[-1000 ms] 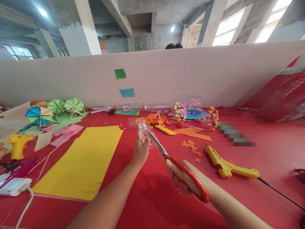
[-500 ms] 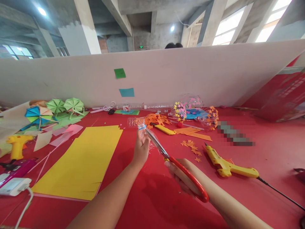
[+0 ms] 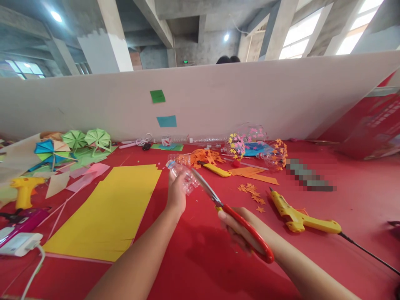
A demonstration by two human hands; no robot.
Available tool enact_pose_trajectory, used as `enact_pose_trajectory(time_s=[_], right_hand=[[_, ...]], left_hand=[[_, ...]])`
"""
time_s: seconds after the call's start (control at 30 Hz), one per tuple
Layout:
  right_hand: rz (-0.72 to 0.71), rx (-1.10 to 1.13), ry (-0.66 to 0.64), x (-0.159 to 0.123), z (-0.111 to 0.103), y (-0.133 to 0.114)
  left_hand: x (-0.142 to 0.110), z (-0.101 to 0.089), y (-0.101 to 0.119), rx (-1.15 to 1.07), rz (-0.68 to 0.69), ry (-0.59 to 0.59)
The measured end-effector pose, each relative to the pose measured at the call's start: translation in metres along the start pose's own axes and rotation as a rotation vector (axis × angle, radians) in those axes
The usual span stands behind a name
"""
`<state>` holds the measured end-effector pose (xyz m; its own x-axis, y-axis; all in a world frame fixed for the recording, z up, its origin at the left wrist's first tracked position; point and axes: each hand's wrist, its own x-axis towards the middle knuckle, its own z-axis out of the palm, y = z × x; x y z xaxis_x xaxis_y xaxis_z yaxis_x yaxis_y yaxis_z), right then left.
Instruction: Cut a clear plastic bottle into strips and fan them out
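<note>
My left hand is closed around a clear plastic bottle piece with a blue neck ring, held above the red table. My right hand grips red-handled scissors. Their blades point up and to the left and touch the plastic. A yellow paper sheet lies to the left of my left arm.
A yellow glue gun with a black cord lies to the right. Orange paper stars, a yellow comb-like tool and star-covered clear bottles sit behind. Folded paper umbrellas, another glue gun and a white charger lie left. A white partition rises behind.
My left hand has shifted left and turned the bottle piece, so its blue-ringed neck now points further left. The scissors stay in nearly the same spot.
</note>
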<state>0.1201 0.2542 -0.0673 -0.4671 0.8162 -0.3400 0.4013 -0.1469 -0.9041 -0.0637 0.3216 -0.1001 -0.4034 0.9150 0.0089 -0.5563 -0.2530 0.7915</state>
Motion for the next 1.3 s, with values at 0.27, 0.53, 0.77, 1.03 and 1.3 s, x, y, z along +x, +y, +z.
enact_pose_trajectory(time_s=[0.27,0.53,0.77,1.03,1.3], right_hand=[[-0.002,-0.405,0.212,0.01,-0.013,0.001],[0.03,-0.346,0.207,0.009,-0.01,-0.001],[-0.028,-0.283,0.049,0.002,-0.013,-0.004],[0.036,-0.499,0.168,0.003,-0.025,-0.005],[0.072,-0.323,0.009,0.0,-0.024,-0.005]], left_hand=[[-0.007,0.005,0.009,-0.171,-0.151,-0.053],[-0.006,0.006,0.009,-0.186,-0.198,-0.055],[-0.001,0.001,0.01,-0.208,-0.201,0.011],[0.008,-0.004,0.007,-0.217,-0.166,0.031],[0.004,0.0,0.014,-0.295,-0.228,0.04]])
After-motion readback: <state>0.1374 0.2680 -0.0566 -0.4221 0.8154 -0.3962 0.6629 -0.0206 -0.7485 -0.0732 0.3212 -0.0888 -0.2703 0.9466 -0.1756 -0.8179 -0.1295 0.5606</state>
